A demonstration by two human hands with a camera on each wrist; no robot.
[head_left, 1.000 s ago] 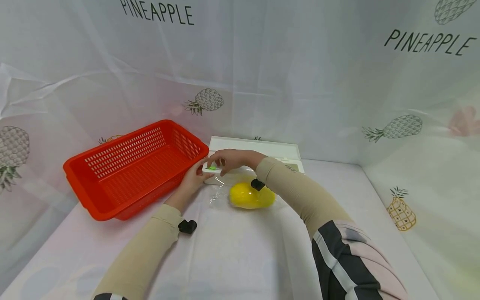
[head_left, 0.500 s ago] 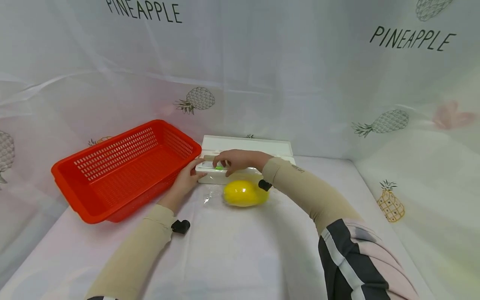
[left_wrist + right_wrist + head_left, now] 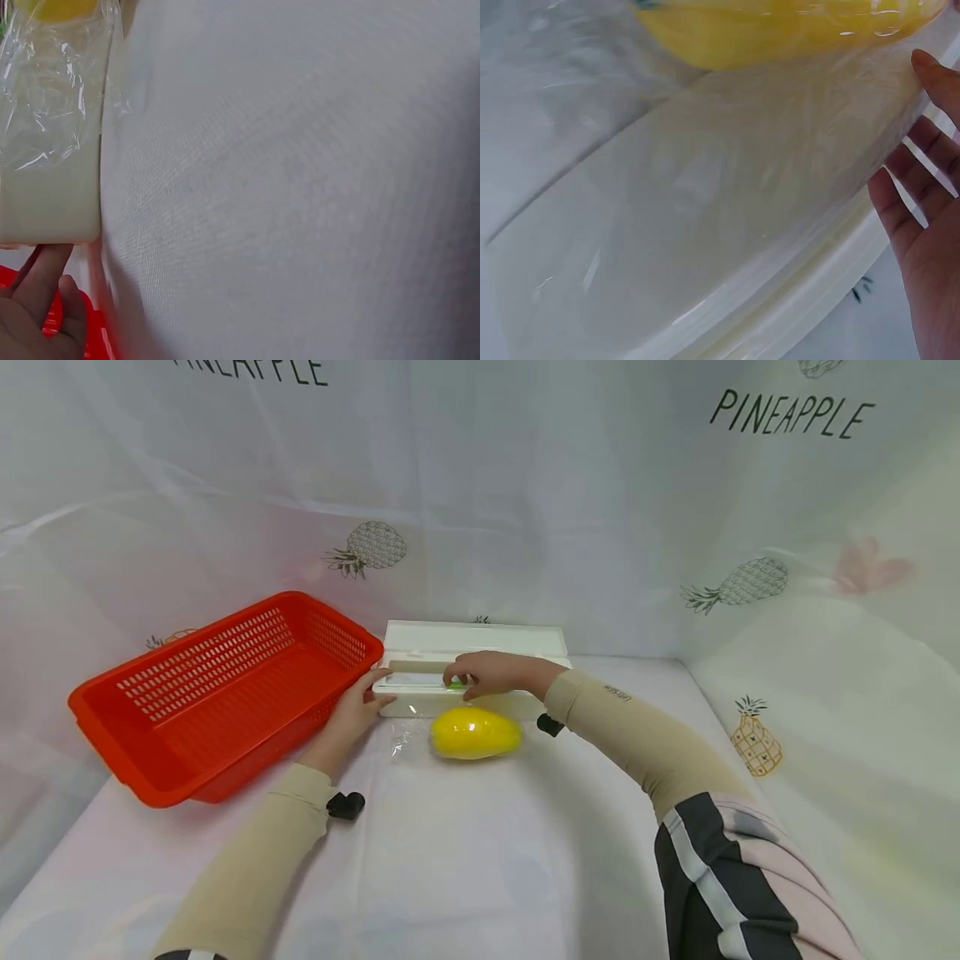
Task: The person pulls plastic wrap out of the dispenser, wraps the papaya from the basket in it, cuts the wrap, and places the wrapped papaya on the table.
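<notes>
At the back edge of the worktop (image 3: 480, 860) sits a white cling-film dispenser (image 3: 472, 647), lid up. The left hand (image 3: 358, 710) rests against its left end with loose fingers; the left wrist view shows a fingertip touching that corner. The right hand (image 3: 491, 672) lies on top, fingers on a green slider (image 3: 454, 686), visible only from the head. The right wrist view shows straight fingers (image 3: 922, 187) beside stretched film (image 3: 705, 187). A yellow mango (image 3: 475, 733) lies just before the dispenser. A red basket (image 3: 210, 693) stands left.
</notes>
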